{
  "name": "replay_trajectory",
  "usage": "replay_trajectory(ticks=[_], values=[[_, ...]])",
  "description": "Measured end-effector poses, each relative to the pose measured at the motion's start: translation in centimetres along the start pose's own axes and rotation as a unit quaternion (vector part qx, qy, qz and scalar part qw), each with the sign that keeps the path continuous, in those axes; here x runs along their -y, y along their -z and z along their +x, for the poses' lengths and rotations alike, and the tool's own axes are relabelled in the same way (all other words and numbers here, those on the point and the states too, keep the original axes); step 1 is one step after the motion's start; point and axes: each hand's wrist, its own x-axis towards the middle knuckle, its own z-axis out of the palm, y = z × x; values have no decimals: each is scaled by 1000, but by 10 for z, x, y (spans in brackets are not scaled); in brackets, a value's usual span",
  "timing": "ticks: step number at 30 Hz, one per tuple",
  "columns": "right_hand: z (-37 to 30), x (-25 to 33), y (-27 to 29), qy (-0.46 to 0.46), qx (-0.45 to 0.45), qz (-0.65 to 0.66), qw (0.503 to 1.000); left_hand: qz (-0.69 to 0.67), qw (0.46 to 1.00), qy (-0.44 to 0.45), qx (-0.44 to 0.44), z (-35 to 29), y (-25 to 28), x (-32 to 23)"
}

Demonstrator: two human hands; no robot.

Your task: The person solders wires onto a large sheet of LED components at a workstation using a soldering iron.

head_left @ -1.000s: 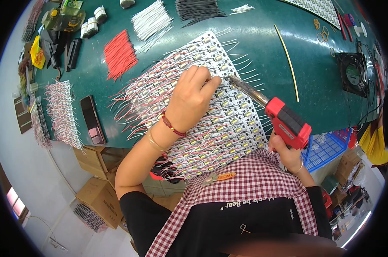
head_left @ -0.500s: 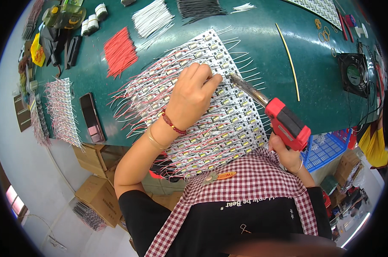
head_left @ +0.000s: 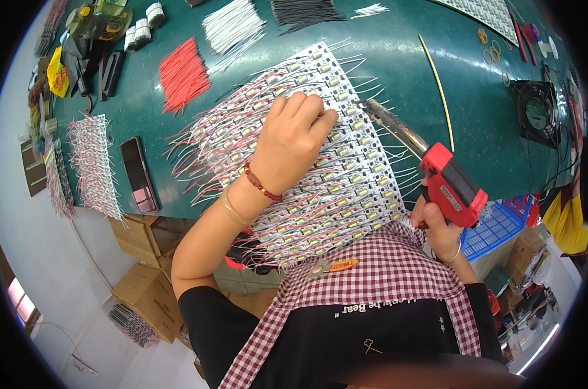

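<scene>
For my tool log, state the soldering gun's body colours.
Soldering gun body: red and black; head view.

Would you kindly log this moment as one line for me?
Left hand: over wired circuit-board panel | Right hand: gripping red soldering gun | Gun tip: near panel's right edge

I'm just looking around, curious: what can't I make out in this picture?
In the head view:
1. What, if anything, the left hand pinches: its back and curled fingers hide it.
2. Some fingers of the right hand: hidden by the red gun-shaped tool.
3. Whether that tool's tip touches the panel of small boards: too small.
4. The far part of a second panel: cut off by the upper edge.
</scene>
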Motion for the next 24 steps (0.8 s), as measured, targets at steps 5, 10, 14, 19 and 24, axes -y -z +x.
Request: replay_trajectory(ticks=[5, 10, 14, 19, 24], values=[[-9, -4, 1, -5, -13, 39, 999, 39, 999, -21, -31, 2, 7, -6], [-18, -11, 5, -25, -2, 61, 998, -22, 999, -20, -37, -7, 7, -22], [-23, -20, 9, -41, 19, 38, 998, -51, 998, 4, -19, -11, -2, -23], [-23, -23, 8, -44, 39, 29, 998, -59, 998, 18, -12, -13, -5, -22], [-20, -15, 9, -38, 56, -3, 998, -64, 997, 29, -9, -11, -5, -23]])
